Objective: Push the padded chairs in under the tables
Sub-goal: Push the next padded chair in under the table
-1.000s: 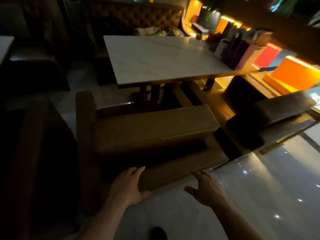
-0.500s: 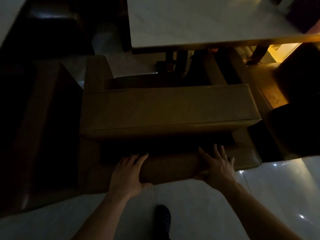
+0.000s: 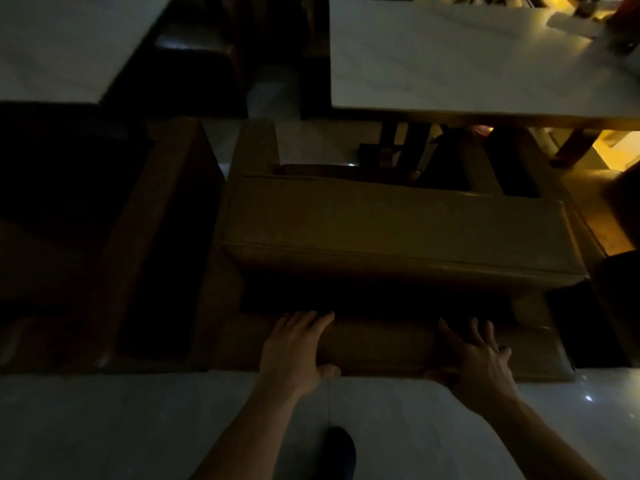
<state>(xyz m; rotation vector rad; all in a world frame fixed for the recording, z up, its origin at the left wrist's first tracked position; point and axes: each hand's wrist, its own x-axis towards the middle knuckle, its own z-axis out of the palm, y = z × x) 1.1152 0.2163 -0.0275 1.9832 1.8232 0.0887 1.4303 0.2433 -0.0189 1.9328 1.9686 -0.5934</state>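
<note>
Hands rest flat and spread on the padded chair's (image 3: 398, 233) back rail: left hand (image 3: 294, 348), right hand (image 3: 479, 362). I see the chair just short of the table (image 3: 467, 60); an uneven shove could swing its arm into the table's legs (image 3: 405, 147).

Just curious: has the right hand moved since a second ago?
Yes. The right hand went forward onto the padded chair back's top edge; earlier it hovered short of it.

A dim restaurant — 2 marble-topped tables (image 3: 467, 60), padded chairs (image 3: 398, 233) set in rows on glossy tile floor (image 3: 104, 427).
</note>
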